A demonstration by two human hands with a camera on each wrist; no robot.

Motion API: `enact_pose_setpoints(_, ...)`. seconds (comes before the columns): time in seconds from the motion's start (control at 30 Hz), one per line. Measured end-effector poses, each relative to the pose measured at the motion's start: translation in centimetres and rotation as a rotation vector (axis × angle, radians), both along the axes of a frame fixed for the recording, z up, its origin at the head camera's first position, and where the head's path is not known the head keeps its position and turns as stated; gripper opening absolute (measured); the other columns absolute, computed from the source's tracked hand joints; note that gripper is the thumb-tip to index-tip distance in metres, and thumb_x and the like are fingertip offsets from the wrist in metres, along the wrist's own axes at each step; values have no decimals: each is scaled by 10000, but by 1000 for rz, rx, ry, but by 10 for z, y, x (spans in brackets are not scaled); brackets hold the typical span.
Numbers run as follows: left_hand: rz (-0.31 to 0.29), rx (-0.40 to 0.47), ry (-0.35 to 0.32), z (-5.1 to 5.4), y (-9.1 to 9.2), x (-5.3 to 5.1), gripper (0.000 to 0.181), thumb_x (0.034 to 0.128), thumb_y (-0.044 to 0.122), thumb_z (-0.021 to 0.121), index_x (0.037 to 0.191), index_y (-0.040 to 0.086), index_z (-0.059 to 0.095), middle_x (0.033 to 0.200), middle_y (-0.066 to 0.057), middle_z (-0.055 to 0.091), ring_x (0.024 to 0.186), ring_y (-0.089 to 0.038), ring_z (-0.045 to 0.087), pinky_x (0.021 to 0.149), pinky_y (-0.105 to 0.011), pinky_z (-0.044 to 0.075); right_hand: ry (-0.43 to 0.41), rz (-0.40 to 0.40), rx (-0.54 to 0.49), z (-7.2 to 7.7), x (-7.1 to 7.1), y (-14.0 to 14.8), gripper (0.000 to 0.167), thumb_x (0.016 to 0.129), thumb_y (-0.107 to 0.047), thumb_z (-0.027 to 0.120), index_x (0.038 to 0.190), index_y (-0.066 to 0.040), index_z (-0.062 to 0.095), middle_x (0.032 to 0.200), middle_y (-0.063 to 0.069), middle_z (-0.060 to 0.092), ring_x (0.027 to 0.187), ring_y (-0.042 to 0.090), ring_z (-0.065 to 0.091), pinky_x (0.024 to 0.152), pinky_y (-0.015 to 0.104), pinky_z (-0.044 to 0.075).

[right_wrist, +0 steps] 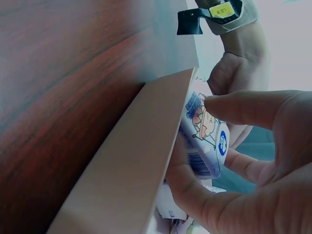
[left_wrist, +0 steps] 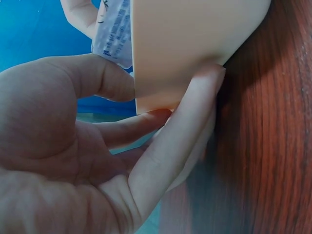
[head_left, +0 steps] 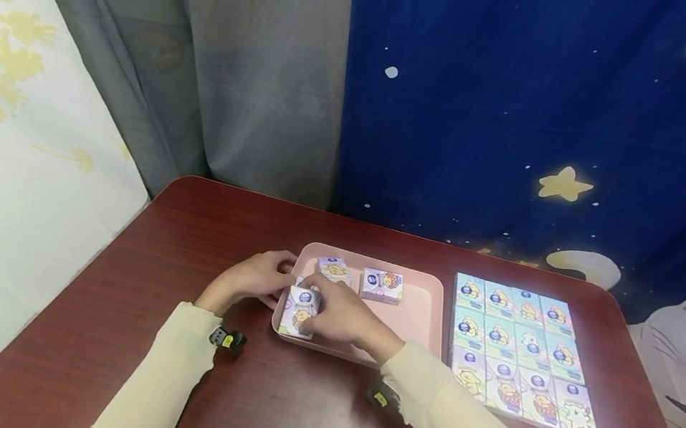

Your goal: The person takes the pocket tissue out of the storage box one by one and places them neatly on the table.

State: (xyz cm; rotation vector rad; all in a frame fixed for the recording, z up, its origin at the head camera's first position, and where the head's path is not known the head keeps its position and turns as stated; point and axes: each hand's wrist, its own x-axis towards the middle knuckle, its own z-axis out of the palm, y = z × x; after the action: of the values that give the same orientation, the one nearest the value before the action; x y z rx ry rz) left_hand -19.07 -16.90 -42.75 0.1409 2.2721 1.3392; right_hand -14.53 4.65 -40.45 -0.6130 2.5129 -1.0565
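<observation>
A pink tray (head_left: 423, 318) stands on the table with a few small tissue packs with cartoon prints in it. My left hand (head_left: 257, 276) holds the tray's left side; in the left wrist view the thumb touches the rim and the fingers lie against the outer wall. My right hand (head_left: 343, 313) grips a tissue pack (right_wrist: 207, 124) at the tray's front left corner, thumb on its printed face and fingers along its side. Behind it lie a second pack (head_left: 333, 270) and, further right, a third pack (head_left: 382, 286). Another pack is partly hidden by the right hand.
Right of the tray, several more tissue packs (head_left: 520, 353) lie in tight rows on the dark red wooden table (head_left: 279, 401). Behind the table hang a grey curtain (head_left: 270, 74) and a blue star-patterned curtain (head_left: 473, 115). A white cloth (head_left: 13, 199) hangs at the left.
</observation>
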Motion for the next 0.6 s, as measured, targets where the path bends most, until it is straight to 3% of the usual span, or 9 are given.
enact_pose_setpoints(0.17,-4,-8,6,1,-1,1,529,1054,114,643,1532,-73,516,1253,-223,677,870,-250,758,703,-415,689,3,-25,23,1,4,-2,554,776,-80,887,1288,-147,686,1051,29,668,1033,218,566,866,372,508)
enact_pose_setpoints(0.6,-16,4,-2,0,-2,0,547,1054,133,671,1533,-76,509,1250,-225,670,864,-254,758,694,-417,688,-6,-73,-39,2,7,-5,483,830,-101,862,1276,-156,684,1078,34,687,1094,244,559,932,398,516)
